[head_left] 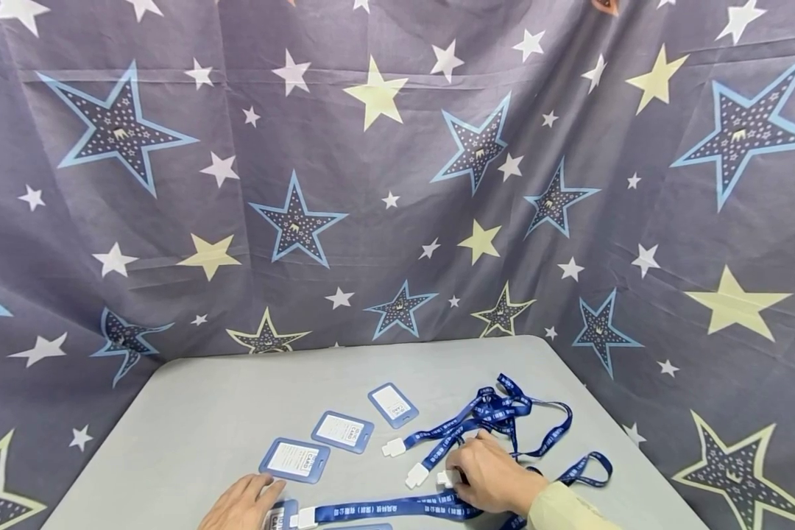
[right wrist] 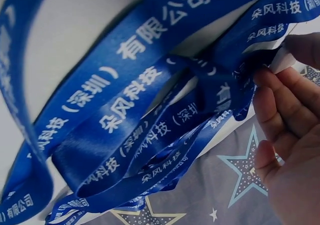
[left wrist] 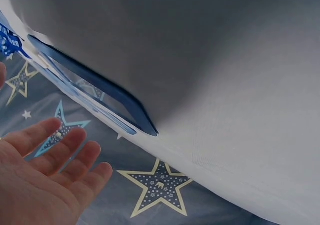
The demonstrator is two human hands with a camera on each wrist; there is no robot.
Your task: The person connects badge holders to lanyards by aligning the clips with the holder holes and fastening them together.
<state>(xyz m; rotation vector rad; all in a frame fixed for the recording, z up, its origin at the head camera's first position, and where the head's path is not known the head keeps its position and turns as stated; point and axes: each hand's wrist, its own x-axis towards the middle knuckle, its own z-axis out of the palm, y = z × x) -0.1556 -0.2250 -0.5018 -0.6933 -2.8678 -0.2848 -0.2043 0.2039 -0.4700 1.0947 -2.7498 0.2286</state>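
From where I stand, the right hand (head_left: 493, 471) pinches a white clip (right wrist: 283, 61) by tangled blue lanyards (head_left: 503, 407); the left hand (head_left: 240, 506) (fingers relaxed, loosely extended) hovers beside a card holder (head_left: 282, 514).

Left fingers (head_left: 255, 489) partly hide a badge holder (head_left: 282, 514), apparently cropped below.

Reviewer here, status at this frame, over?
Left grip open by badge holder, contact unclear. Right grip pinches white lanyard clip. Tangled blue lanyards crowd right grip.
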